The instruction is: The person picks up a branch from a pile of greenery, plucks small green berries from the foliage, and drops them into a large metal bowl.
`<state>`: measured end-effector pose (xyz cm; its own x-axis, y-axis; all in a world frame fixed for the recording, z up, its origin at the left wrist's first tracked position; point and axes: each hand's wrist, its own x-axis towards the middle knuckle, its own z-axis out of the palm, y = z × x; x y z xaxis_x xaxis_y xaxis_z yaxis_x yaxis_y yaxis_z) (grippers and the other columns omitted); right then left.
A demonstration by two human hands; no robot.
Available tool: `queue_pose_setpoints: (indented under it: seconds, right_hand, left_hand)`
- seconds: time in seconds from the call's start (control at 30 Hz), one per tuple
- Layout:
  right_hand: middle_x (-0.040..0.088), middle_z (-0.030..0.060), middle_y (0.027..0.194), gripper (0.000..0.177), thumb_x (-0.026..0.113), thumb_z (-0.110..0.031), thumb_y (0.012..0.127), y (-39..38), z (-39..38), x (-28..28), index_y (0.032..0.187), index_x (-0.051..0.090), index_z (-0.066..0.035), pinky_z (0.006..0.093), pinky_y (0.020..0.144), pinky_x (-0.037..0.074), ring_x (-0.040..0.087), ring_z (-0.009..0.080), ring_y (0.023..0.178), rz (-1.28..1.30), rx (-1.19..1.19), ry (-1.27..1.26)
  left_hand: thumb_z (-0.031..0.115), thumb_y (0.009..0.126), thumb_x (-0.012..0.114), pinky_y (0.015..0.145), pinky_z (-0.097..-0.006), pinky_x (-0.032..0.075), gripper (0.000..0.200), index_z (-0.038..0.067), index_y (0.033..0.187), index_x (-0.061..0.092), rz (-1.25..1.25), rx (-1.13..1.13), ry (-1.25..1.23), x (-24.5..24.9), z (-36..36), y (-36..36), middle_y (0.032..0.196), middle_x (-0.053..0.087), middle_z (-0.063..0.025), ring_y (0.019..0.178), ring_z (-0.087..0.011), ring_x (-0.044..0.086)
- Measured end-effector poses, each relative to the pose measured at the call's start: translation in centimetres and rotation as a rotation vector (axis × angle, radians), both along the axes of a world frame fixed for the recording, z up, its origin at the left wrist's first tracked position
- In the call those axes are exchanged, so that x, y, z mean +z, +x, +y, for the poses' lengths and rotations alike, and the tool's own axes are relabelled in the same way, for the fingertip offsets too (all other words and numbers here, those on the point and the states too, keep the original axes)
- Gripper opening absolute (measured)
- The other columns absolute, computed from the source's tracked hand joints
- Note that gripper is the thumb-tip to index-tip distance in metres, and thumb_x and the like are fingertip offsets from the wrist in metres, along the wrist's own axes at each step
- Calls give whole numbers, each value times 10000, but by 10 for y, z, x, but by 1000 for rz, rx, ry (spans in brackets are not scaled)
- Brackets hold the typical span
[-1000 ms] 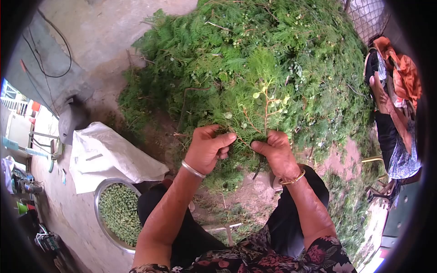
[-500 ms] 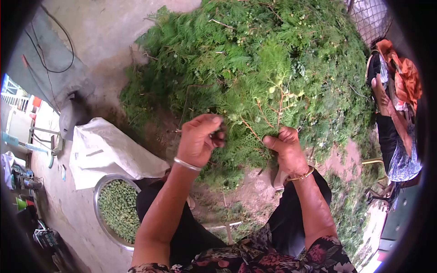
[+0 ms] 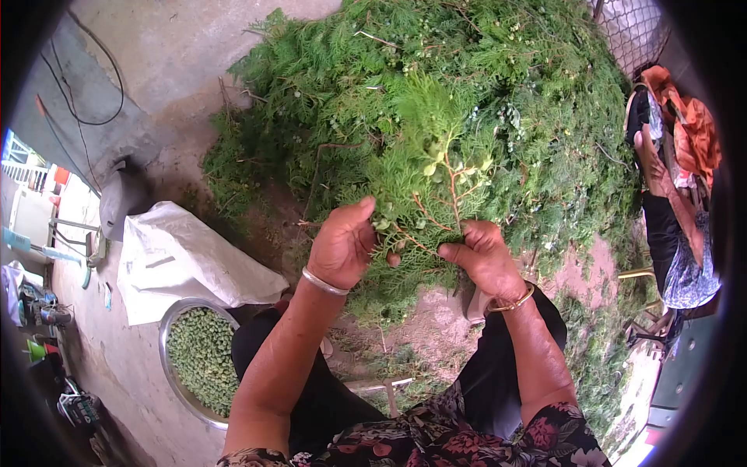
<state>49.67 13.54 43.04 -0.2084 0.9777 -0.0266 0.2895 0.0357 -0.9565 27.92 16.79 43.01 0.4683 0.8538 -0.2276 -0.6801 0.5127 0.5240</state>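
My right hand [image 3: 484,261] is closed, pinching the lower stem of a leafy evergreen branch [image 3: 451,183]. The branch has flat, feathery green leaves, reddish-brown twigs and small pale green cones, and it leans to the upper left. My left hand [image 3: 342,245] is at the branch's left side, beside a twig tip with small cones. Its thumb is raised apart from the fingers, which are partly hidden by leaves. Below and left, a round metal basin [image 3: 164,342] holds many small green cones [image 3: 201,358].
A large heap of cut evergreen branches [image 3: 327,86] spreads ahead. A white sack [image 3: 187,261] lies left, beside the basin. At the right edge, another person's arm [image 3: 673,198] shows near orange cloth [image 3: 692,132]. A black cable [image 3: 117,62] hangs at upper left.
My right hand has shifted slightly left, carrying the branch with it. My left hand has moved slightly right and down to the branch's twig tip, its thumb and fingers now spread.
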Motion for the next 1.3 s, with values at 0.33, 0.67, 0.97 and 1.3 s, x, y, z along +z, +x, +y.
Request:
queue_pose_setpoints:
  seconds: [0.33,0.67,0.97,1.3]
  right_hand:
    - [441,-86,624,81,671,11,780,-4,0,2,762,593,-5,233,500,312,359,34,576,149,17,-29]
    - [494,-94,678,76,641,33,791,15,-1,8,859,642,-2,234,537,317,371,32,610,281,-83,-101]
    - [431,-71,599,89,687,-8,779,8,1,0,760,600,-8,256,502,320,344,44,578,135,-34,-72]
    - [329,-54,587,249,690,-7,772,2,0,7,657,470,0,274,489,294,300,58,582,5,12,-87]
  left_hand:
    - [46,807,664,382,-196,401,174,-17,951,592,421,0,10,1,4,-13,751,608,-55,582,-117,598]
    - [295,917,572,360,-189,333,284,18,964,615,317,145,11,-22,6,-58,700,579,-48,513,-128,528]
    - [-7,821,599,618,-338,523,204,-18,1024,608,67,108,33,-30,-10,11,939,652,-112,829,-186,632]
    - [4,811,578,445,-257,436,204,-18,1013,596,177,109,32,-16,-1,-5,837,663,-115,624,-156,621]
